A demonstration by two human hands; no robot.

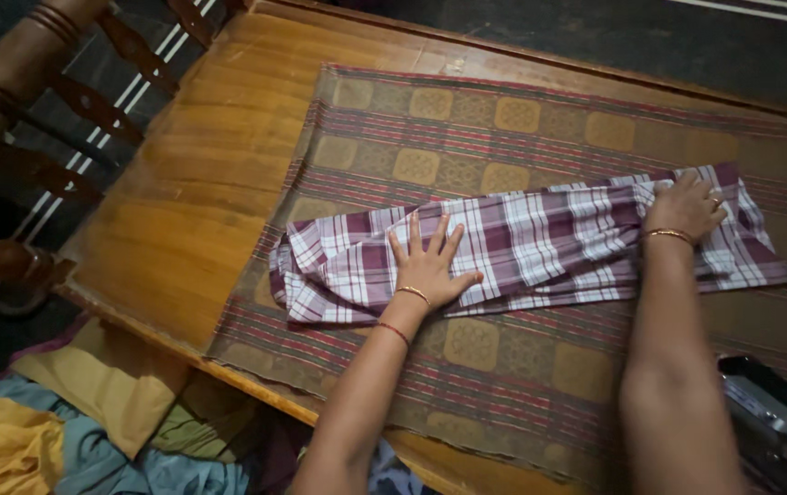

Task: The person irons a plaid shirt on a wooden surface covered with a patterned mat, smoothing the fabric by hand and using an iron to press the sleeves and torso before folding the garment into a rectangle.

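In the head view, the left hand (430, 266) lies flat with its fingers spread on the maroon-and-white checked cotton cloth (522, 243), which is folded into a long band. The palm presses the band down, and nothing is pinched between the fingers. The bunched, layered end of the cloth sits just left of this hand. Thin bangles and a red thread circle the wrist.

The right hand (684, 209) rests on the far end of the same cloth, well apart from the left. Its fingers curl down onto the fabric; whether they grip an edge or only press it, I cannot tell (the fingertips are hidden against the checks). A gold bangle sits at that wrist.

Under both hands, beneath the cloth, lies a brown woven mat with square motifs and red stripes (503, 119), spread over a polished wooden table (201, 183).

To do this smoothing well, I judge that the left palm should stay flat as an anchor while the right draws the band taut along its length, so the stripes line up and the layers near the left hand lose their ripples.

Below the left forearm, off the table's edge, is a heap of yellow and blue fabrics (64, 431). Beside the right forearm is a dark, shiny metal object (769, 412), too cropped to identify.
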